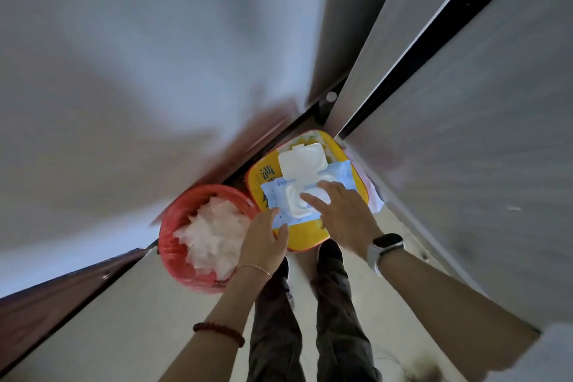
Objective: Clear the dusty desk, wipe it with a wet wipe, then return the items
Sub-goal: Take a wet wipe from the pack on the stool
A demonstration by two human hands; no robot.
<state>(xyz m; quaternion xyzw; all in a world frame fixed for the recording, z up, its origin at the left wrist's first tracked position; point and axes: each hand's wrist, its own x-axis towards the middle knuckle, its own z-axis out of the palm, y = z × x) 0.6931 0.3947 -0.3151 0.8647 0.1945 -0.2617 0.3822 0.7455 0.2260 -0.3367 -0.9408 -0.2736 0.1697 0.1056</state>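
Left hand [263,239] grips wipe pack [310,192]; right hand [344,214] maybe pinches a wipe; blurry floor [124,304]

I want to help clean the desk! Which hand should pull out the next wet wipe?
Probably the right hand. Its fingers already lie at the opening of the wet wipe pack, whose lid is flipped up. The left hand holds the pack's near edge, steadying it.

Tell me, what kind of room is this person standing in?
Probably a home or office corner: a red-lined waste bin full of used tissues sits on a pale floor, beside a wet-wipe pack on a yellow box, between grey cabinet panels.
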